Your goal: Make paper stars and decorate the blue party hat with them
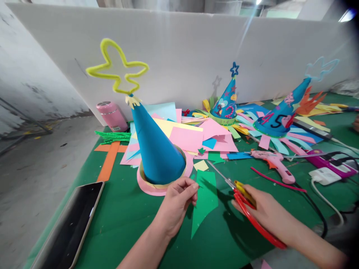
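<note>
My right hand (269, 213) is wrapped round the handles of a pair of red and yellow scissors (246, 213), whose blades point up and left and look nearly together. Thumb and fingers pinched, my left hand (181, 201) is beside the brim of a blue paper cone hat (157, 149); whatever it holds is too small to make out. The hat stands upright with a pink brim and a yellow pipe-cleaner shape (112, 76) on its tip. Between my hands lies a cut piece of green paper (206, 194), with a small cream scrap (201, 165) above it.
A phone (70, 228) lies at left, near orange strips (109, 160) and a pink bottle (112, 116). Coloured sheets (186, 138) spread behind the hat. Two decorated hats (226, 101), a pink glue gun (276, 164) and a purple power strip (336, 164) with cords occupy the right.
</note>
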`<state>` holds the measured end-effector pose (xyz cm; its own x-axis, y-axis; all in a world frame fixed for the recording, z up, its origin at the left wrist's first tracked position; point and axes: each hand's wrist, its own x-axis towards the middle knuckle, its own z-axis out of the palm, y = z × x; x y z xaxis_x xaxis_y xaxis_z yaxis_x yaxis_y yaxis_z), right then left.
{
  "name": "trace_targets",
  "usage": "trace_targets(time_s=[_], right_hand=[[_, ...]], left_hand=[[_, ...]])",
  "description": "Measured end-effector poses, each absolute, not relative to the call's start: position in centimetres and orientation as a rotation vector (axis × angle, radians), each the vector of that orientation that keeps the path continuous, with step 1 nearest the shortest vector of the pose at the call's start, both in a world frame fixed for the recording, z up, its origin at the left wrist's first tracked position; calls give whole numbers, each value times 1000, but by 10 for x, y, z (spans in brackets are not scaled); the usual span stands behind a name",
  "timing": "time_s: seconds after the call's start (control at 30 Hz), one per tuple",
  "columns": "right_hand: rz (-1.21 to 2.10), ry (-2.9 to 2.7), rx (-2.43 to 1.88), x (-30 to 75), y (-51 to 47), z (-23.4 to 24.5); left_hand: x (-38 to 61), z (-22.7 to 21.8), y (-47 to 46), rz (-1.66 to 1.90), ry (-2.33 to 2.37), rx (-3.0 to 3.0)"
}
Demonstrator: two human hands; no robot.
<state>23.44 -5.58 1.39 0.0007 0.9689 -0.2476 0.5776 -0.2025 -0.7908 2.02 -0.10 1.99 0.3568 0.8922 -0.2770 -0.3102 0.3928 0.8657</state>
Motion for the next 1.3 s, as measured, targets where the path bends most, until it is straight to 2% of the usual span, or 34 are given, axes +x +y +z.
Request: trace_targets(time_s=[0.1, 0.23, 0.3, 0.37, 0.47, 0.53, 0.77, 1.07, 1.3], right_hand=[[521, -1844, -2085, 255, -44, 4], [117, -2041, -2045, 270, -40, 0], [36, -1993, -1982, 262, -42, 8], [208, -1893, -1847, 242, -42, 19], [635, -1812, -1509, 201, -36, 27], [752, -1796, -1336, 178, -28, 26], [769, -1807, -1112, 157, -1, 15], [872, -1872, -1072, 168, 3, 4], [900, -1824, -1104, 167, 2, 2]], left_hand=[[17, 17, -2, 906, 843, 793], [16, 14, -2, 927, 799, 776], [17, 13, -3, 930, 782, 766], [18, 12, -4, 928, 776, 759], [18, 10, -5, 929, 783, 747], [17, 9, -5, 944, 801, 729], [12, 9, -1, 1054, 913, 806], [10, 4, -4, 1125, 1257, 1585], [12, 0, -6, 1031, 1308, 1422]])
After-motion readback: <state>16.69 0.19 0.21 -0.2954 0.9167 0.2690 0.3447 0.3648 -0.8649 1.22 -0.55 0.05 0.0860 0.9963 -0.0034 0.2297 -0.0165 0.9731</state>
